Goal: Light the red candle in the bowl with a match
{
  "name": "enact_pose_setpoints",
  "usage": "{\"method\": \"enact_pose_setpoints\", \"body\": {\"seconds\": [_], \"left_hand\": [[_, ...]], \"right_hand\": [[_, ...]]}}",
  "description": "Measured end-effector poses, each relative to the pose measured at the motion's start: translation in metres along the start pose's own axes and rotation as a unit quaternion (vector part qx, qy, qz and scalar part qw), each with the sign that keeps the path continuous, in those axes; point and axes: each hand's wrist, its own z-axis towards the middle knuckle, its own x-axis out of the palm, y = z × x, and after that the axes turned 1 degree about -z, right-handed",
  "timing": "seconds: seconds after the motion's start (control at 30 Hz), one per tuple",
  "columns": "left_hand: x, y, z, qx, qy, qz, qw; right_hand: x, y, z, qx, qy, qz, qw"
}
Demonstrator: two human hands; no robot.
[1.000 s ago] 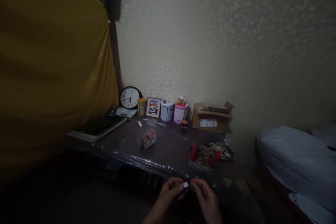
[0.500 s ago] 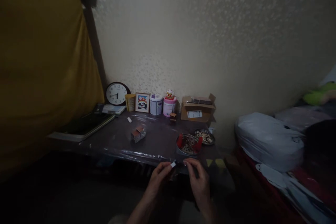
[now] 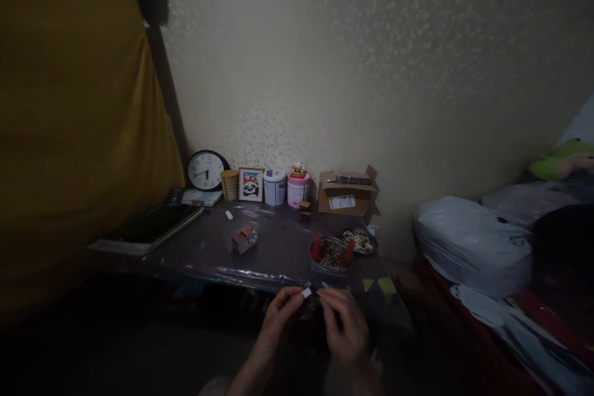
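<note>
My left hand (image 3: 281, 314) is closed around a small box-like piece with a white face (image 3: 307, 292), held just off the table's front edge. Close beside it, the fingers of my right hand (image 3: 343, 320) are pinched together at the dark end of that piece. Whatever they grip is too small and dim to make out. Beyond my hands stands a round tin (image 3: 330, 268) with red pieces at its sides and dark bits inside. Behind it sits a second round dish (image 3: 364, 244) full of pale thin sticks.
On the dark plastic-covered table (image 3: 278, 247) lie a wrapped pack of brown-topped little boxes (image 3: 245, 240) and a small white item (image 3: 229, 215). A clock (image 3: 206, 171), picture frame (image 3: 251, 185), canisters (image 3: 275, 188) and open carton (image 3: 346, 198) line the wall. White bags (image 3: 471, 241) are right.
My right hand has moved left, bringing its fingertips up to the white-faced piece in my left hand. The left hand is nearly unmoved. The view has shifted slightly.
</note>
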Motion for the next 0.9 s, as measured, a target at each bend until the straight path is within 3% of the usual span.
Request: {"method": "enact_pose_setpoints", "body": {"seconds": [0.07, 0.23, 0.37, 0.6, 0.77, 0.9], "left_hand": [[0.001, -0.003, -0.004, 0.005, 0.004, 0.012, 1.0], [-0.012, -0.002, -0.007, 0.015, -0.02, 0.044, 0.999], [-0.028, 0.001, -0.005, 0.028, -0.031, 0.059, 0.997], [-0.054, -0.007, -0.016, 0.016, -0.073, 0.093, 0.993], [-0.08, 0.001, -0.018, -0.003, -0.098, 0.074, 0.992], [-0.09, 0.006, -0.017, -0.007, -0.092, 0.057, 0.994]], "right_hand": [[0.005, -0.014, -0.003, 0.042, 0.018, -0.018, 0.999], [0.005, -0.042, -0.002, 0.179, -0.064, 0.011, 0.982], [0.0, -0.038, 0.006, 0.192, -0.085, 0.053, 0.976], [-0.001, -0.03, 0.016, 0.18, -0.123, 0.029, 0.976], [-0.004, -0.03, 0.023, 0.178, -0.138, 0.032, 0.974], [0.0, -0.035, 0.024, 0.18, -0.141, 0.046, 0.972]]}}
